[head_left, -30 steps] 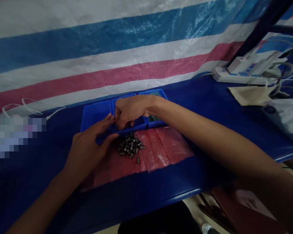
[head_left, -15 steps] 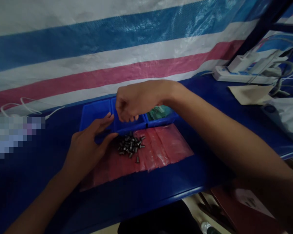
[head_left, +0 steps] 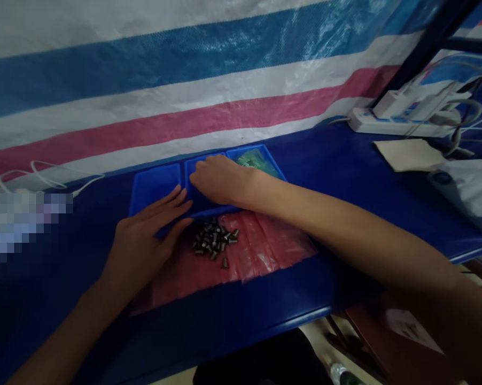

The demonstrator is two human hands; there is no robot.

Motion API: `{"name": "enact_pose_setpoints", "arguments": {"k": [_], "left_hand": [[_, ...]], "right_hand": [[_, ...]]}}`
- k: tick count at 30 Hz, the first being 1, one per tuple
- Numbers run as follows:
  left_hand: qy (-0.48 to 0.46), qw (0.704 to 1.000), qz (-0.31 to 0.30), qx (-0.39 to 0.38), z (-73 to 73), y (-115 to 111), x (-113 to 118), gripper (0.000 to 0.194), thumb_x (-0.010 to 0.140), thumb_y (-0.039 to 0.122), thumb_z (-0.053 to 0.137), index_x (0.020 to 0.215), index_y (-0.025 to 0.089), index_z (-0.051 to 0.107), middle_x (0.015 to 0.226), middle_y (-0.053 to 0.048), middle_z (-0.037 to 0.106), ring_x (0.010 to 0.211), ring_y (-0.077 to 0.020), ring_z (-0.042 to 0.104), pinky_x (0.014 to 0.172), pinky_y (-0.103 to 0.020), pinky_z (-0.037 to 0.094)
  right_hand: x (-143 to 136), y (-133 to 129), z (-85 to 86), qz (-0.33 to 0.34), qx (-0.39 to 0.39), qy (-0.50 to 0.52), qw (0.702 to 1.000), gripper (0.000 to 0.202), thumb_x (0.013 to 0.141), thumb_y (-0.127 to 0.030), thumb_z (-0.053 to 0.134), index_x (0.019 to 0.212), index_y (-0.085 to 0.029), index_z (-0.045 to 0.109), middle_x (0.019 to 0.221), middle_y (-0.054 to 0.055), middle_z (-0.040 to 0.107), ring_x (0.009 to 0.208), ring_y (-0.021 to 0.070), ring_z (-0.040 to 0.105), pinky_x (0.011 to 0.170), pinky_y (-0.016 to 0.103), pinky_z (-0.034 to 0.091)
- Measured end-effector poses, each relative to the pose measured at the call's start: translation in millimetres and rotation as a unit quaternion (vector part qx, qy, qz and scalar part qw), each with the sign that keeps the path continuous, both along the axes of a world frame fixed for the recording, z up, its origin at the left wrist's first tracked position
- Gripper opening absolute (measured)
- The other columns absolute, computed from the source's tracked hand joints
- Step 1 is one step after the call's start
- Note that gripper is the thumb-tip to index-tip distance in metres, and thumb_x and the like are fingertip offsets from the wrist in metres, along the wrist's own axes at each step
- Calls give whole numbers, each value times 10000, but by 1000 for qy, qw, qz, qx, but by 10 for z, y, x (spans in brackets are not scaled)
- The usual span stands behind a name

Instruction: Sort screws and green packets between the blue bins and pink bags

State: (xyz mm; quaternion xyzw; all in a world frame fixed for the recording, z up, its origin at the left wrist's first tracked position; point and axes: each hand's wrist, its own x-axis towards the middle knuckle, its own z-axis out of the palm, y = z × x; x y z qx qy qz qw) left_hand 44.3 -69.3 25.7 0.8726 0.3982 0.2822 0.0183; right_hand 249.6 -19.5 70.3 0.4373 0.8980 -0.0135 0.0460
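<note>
My right hand (head_left: 215, 179) reaches down into the middle blue bin (head_left: 188, 208), knuckles up; its fingers are curled and their tips are hidden, along with anything they hold. Fingers apart and empty, my left hand (head_left: 145, 230) rests at the front of the left blue bin (head_left: 156, 176). Just right of its thumb, a pile of dark screws (head_left: 214, 238) lies on red plastic bags (head_left: 265, 248). The right blue bin (head_left: 271, 155) contains green packets (head_left: 255, 160), partly covered by my right wrist.
A white power strip (head_left: 381, 125) with plugs and cables stands at the back right, near a beige paper piece (head_left: 409, 154) and a white plastic bag (head_left: 471, 182). White cables (head_left: 48, 179) lie at the left. A striped sheet (head_left: 209, 117) hangs behind.
My right hand has lowered into the middle bin, and its forearm has come down, showing more of the right bin. My left hand has hardly moved; its fingers are slightly more spread.
</note>
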Motion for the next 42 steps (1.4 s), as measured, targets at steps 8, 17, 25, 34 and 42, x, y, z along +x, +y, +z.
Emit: {"name": "enact_pose_setpoints", "arguments": {"k": [8,17,25,34,42], "left_hand": [[26,999,-10,42,-16,22,-26,228,1085,373,588,1100,276,794,1436,-37,742,1265,-268,759,1124,-397,644],[84,993,-81,34,-37,105,-126,386,1164,465,430,1206,205,712,1573,-106,637,1491,-293,591,1219,-482,574],[60,991,-115,36,-13,141,-172,307,1154,392,465,1178,240,731,1542,-59,666,1465,-280,611,1209,-440,589],[36,990,-125,56,-19,166,-170,177,1100,318,608,1122,239,765,1468,-72,713,1382,-280,675,1153,-393,621],[32,991,-115,53,-5,162,-205,167,1087,316,643,1129,302,804,1434,5,728,1300,-261,732,1116,-363,652]], "right_hand": [[54,12,254,69,-97,39,992,271,926,-61,583,1043,-166,803,1041,82,834,872,211,741,701,299,493],[568,-162,248,-82,51,126,987,297,969,-29,543,1081,-116,804,1060,161,785,1035,313,748,918,409,549],[925,-487,-364,105,64,304,945,272,1057,-369,685,1190,-171,815,1358,173,650,1174,271,689,1044,460,586],[888,-540,-615,121,148,370,909,211,1086,-242,622,1102,-135,803,1197,144,704,983,195,720,875,348,631],[848,-630,-638,46,171,263,948,391,1119,-333,526,1341,-131,778,1569,255,604,1469,383,606,1204,587,546]]}}
